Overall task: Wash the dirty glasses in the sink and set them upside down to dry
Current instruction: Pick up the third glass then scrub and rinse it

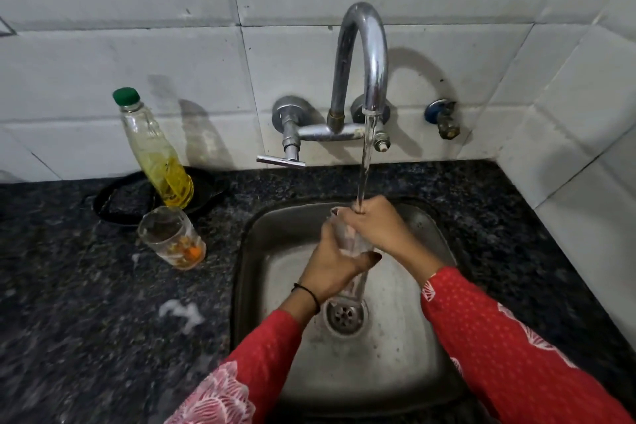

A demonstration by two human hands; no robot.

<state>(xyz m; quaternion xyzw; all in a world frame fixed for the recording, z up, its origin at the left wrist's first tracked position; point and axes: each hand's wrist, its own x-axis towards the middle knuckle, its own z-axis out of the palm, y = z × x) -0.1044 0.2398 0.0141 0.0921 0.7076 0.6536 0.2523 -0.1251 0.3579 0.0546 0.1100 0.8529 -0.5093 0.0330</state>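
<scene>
Over the sink (261,286), the left hand (330,272) wraps the glass (349,239); the right hand (373,225) seems closed over its rim. Wet glass could slip and crack.

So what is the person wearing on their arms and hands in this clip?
Both arms are in long red sleeves: the left sleeve carries a pale pink floral print, the right sleeve small pale dots and floral motifs. A thin black wristband circles the left wrist. No gloves.
</scene>
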